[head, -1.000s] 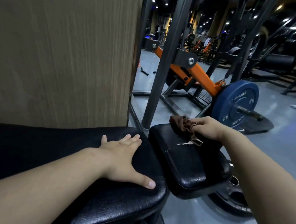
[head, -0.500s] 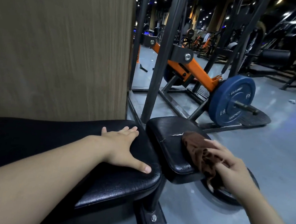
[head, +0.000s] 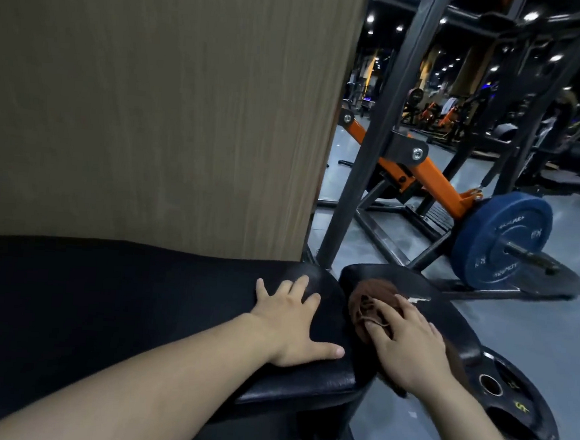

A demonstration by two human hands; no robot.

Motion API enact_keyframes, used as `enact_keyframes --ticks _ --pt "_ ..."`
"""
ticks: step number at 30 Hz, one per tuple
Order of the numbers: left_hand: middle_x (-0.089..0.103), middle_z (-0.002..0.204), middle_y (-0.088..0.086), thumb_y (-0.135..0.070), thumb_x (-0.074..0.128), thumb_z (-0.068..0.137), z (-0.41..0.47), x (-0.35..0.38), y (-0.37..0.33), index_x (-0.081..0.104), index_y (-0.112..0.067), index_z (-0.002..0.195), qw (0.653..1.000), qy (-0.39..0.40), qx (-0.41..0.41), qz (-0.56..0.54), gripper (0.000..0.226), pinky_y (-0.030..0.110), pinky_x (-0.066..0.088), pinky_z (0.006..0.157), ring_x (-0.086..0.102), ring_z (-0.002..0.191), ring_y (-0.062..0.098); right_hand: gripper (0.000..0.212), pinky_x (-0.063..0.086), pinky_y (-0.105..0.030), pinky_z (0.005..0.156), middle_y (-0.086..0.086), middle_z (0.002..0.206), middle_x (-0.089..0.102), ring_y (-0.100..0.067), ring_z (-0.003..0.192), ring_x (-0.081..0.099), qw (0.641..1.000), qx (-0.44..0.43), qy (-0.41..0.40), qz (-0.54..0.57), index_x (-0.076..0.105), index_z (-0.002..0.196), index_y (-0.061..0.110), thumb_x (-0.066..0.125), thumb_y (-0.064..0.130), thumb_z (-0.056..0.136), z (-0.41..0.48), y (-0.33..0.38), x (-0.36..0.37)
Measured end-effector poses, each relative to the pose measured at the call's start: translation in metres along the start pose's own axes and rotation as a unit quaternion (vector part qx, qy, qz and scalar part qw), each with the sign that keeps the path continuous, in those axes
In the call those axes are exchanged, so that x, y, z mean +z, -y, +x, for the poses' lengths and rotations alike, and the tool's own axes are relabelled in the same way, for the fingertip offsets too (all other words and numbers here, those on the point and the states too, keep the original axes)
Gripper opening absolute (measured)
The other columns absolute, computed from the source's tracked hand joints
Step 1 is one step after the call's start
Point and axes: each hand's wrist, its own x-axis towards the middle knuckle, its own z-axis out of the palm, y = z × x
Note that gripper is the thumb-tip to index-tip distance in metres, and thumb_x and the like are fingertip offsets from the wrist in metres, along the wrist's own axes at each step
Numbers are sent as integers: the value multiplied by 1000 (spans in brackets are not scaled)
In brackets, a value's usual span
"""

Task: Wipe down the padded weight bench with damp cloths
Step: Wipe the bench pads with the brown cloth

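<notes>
the right hand [head: 406, 348] lies palm down on a brown cloth [head: 370, 306], fingers spread and pressing it flat against the smaller black seat pad [head: 446, 320] of the weight bench; the fingers are laid over the cloth rather than curled round it. the cloth is bunched, with frayed threads showing under the fingertips, and it sits on the near left part of that pad, close to the gap between the two cushions. just beside the cloth a pale tear [head: 418, 300] marks the vinyl. the left hand [head: 295, 326] rests flat and empty on the end of the long black back pad [head: 122, 297], fingers splayed, thumb pointing toward the gap, apart from the cloth. beneath the seat pad, on the grey floor [head: 530, 339], lies a black weight plate [head: 516, 404] with a round hole. farther out a dark steel upright [head: 372, 157] rises behind the pads, an orange lever arm [head: 435, 185] runs down to a blue bumper plate [head: 503, 240] standing on a bar. a wood-grain panel [head: 152, 107] fills the left side behind the back pad, and more gym machines show dimly under ceiling lights in the distance.
</notes>
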Motion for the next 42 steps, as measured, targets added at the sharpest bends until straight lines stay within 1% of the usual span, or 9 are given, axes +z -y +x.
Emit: enact_keyframes --ticks 7,11,17,21,23,25,27,30,42 --pt "1 166 4 -81 36 84 -45 -4 73 17 -27 156 999 -28 -38 12 92 67 -1 116 -1 152 24 56 13 -45 120 1 163 19 -20 150 16 998 -26 54 23 35 146 46 36 65 93 21 69 13" --pt "3 166 3 -80 38 84 -68 -11 119 19 -30 156 997 -11 -81 12 90 67 1 117 2 152 24 58 17 -50 119 -5 164 12 -28 150 14 997 -32 76 -7 29 149 45 38 58 94 30 108 25" --pt "1 167 0 -82 36 84 -119 -7 173 15 -34 156 991 -17 -130 -6 89 64 1 118 -1 152 19 60 2 -50 119 -7 165 -2 -34 151 -1 979 -46 193 52 18 156 28 23 44 98 23 180 21" --pt "0 166 -5 -92 20 66 -158 -5 203 13 -37 156 986 -20 -160 -28 105 61 2 119 -3 152 16 50 20 -29 117 -1 158 31 -24 147 24 963 -99 238 84 35 151 16 35 19 101 26 184 -15" --pt "0 166 -7 -93 14 59 -173 -4 215 13 -39 156 985 -26 -169 -28 112 60 3 120 -2 152 15 51 36 -23 99 3 143 49 -21 136 42 968 -105 216 70 45 145 26 44 15 95 27 172 -29" --pt "1 166 -8 -97 8 54 -182 -1 224 14 -40 156 984 -36 -172 -30 117 59 3 120 -2 152 14 49 41 -27 97 2 138 54 -23 133 46 980 -135 134 57 49 141 35 56 30 93 28 163 -24" --pt "3 166 -9 -99 6 53 -185 3 230 14 -42 155 983 -46 -176 -40 117 60 4 119 -1 152 14 61 28 -43 116 -2 159 31 -28 148 23 983 -157 82 41 40 146 40 58 52 90 25 161 -7" --pt "5 166 -10 -92 17 62 -185 8 232 17 -44 154 979 -68 -182 -69 104 60 6 119 1 152 14 64 9 -55 120 -3 164 11 -30 151 2 984 -129 102 71 37 148 40 48 65 90 17 169 25" --pt "6 166 -7 -84 36 80 -166 16 227 20 -46 153 982 -59 -154 -92 84 62 2 119 1 152 17 38 25 -27 115 -3 152 43 -19 141 39 996 -31 -21 85 64 130 19 61 29 92 18 127 26"
